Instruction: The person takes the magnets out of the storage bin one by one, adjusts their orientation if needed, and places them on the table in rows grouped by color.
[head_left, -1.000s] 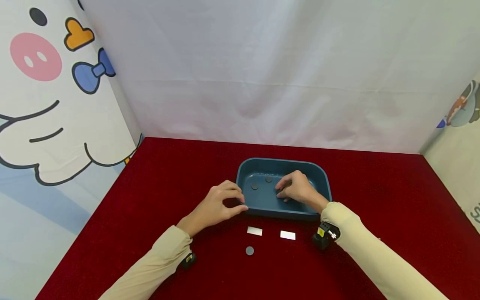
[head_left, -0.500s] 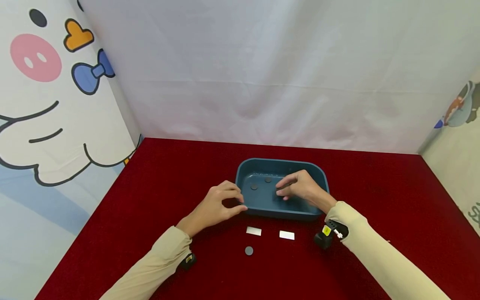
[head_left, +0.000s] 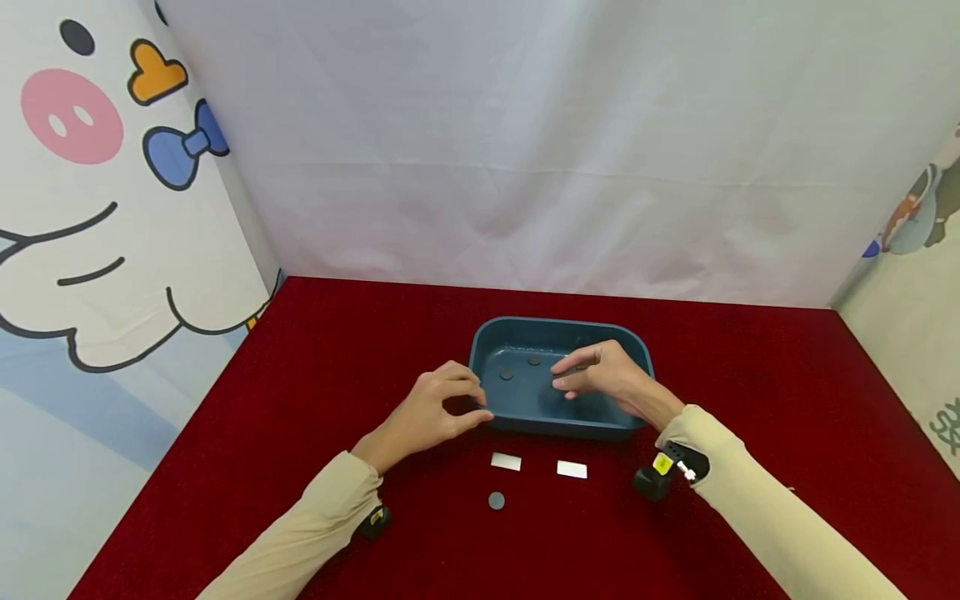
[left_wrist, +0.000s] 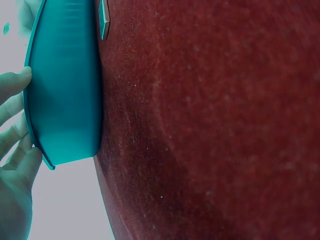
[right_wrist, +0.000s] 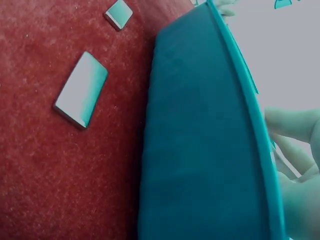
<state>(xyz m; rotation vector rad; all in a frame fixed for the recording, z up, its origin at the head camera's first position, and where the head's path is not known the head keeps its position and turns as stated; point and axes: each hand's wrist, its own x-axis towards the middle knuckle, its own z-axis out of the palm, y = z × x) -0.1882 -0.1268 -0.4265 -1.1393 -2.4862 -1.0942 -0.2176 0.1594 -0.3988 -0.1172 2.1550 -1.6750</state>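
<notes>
My left hand (head_left: 438, 404) holds the front left corner of the blue tray (head_left: 562, 429), with its thumb and fingers at the rim. In the left wrist view, fingertips (left_wrist: 24, 77) press the rim. My right hand (head_left: 603, 377) hovers inside the tray, thumb and index finger a little apart, with no thing showing plainly between them. Flat grey discs lie on the tray floor: one disc (head_left: 507, 373) at the left, another disc (head_left: 534, 360) further back. In the right wrist view, the tray wall (right_wrist: 200, 125) hides part of the right hand.
Two small silvery rectangular blocks, a left block (head_left: 506, 462) and a right block (head_left: 572, 470), lie on the red cloth (head_left: 360, 333) before the tray. Nearer still is a grey disc (head_left: 497, 501). A white curtain (head_left: 525, 167) hangs behind.
My right hand has lifted slightly from the tray floor and its wrist has shifted right, the thumb and index finger spreading apart. My left hand stays at the tray corner.
</notes>
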